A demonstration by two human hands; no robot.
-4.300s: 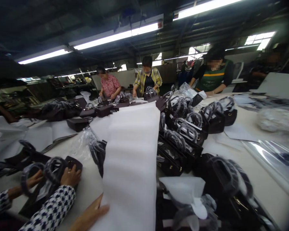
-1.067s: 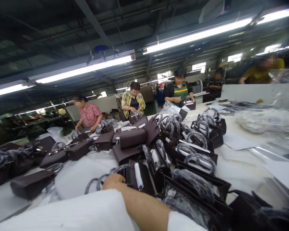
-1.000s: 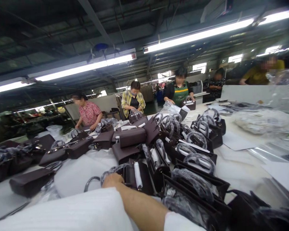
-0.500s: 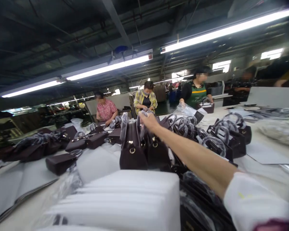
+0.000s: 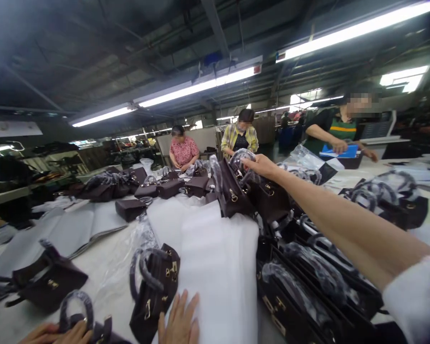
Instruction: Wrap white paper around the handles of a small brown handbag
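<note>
Reaching out toward about one o'clock, my right hand [image 5: 260,166] is closed on the plastic-wrapped loop handles of a dark brown leather handbag with gold clasp hardware [image 5: 236,191], which hangs lifted above the far end of the stack of white foam wrapping sheets [image 5: 215,258] rather than resting on it. My left hand [image 5: 179,321] lies flat at six o'clock, fingers together and spread on the near edge of that foam, gripping nothing. Just beside it at seven o'clock stands a second dark brown handbag with wrapped handles [image 5: 155,286], upright on the pale worktop [image 5: 107,282] and touching the foam's left edge. As I judge it, the work is at an early stage for this piece: the bag is picked up but not yet laid on the foam, and no sheet is folded round it. A crowded row of dark handbags with wrapped handles [image 5: 308,282] runs from four to two o'clock, all bare of foam, so much seems left. At the lower left another person's hands [image 5: 53,333] hold a further bag, and three co-workers stand at the far side around twelve o'clock; I cannot tell what they hold.
</note>
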